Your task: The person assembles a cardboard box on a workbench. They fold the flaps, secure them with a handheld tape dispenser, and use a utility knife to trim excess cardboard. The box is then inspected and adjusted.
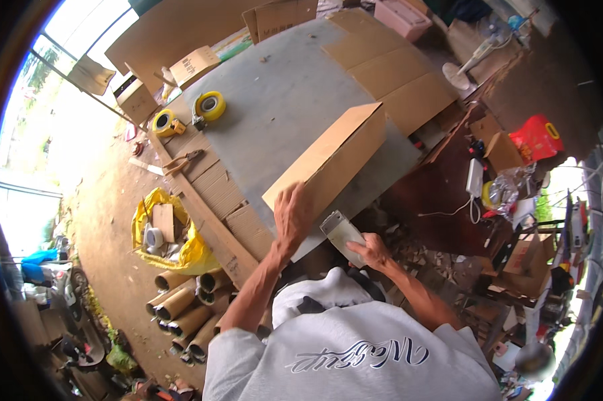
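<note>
Two hands work at the near edge of a grey table [281, 100]. The left hand [291, 214] lies flat with the fingers spread on the near end of a long cardboard box [335, 157], pressing on its top face and not closed around it. The right hand [371, 252] is closed around a pale, flattened tube-shaped object [341, 230], which it holds at the lower part; the open, squarish end of this object points toward 11 o'clock, just beside the near corner of the box and just to the 3 o'clock side of the left hand. The box has its long axis from 7 o'clock to 1 o'clock, so the far end points away from the person toward flat cardboard sheets [395, 73] that lie on the table at 1 o'clock. At 10 o'clock from the box, well apart, two yellow tape rolls [211, 105] rest on the table, and pliers [183, 162] lie near them. Below the table at 8 o'clock, cardboard tubes [184, 304] are stacked next to a yellow bag [194, 254].
</note>
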Tool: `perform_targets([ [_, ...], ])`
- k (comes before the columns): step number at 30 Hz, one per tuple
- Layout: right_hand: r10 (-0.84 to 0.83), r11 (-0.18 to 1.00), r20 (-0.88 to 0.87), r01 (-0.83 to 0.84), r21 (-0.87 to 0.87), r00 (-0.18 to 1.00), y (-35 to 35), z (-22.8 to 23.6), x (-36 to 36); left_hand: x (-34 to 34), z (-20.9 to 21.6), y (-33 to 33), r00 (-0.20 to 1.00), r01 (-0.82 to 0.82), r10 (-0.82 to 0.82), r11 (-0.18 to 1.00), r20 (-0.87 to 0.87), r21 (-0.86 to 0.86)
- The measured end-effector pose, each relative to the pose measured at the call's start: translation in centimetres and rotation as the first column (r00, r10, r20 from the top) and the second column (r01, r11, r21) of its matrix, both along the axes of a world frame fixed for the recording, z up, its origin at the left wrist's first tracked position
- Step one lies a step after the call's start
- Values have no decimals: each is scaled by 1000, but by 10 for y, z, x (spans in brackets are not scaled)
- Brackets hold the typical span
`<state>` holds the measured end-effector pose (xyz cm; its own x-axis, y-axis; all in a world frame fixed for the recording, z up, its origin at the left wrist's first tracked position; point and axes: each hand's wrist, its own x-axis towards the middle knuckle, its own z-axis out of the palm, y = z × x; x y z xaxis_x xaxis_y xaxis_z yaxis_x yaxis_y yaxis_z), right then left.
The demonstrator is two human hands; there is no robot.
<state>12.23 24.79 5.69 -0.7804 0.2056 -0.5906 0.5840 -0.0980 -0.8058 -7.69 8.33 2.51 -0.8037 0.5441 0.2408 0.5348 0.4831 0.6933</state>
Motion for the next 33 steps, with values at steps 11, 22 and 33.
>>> perform_targets([
  [11, 313, 948, -155, -298, 115, 937, -56, 12, -7, 65, -58, -116, 0, -456, -339, 837, 941, 302],
  [22, 6, 981, 131, 20, -193, 991, -166, -3, -62, -32, -64, -162, 336, -100, -115, 983, 935, 157],
  [33, -143, 961, 97, 114, 252, 985, -245, -33, -98, -136, -104, -144, 692, -22, -172, 966, 701, 259],
])
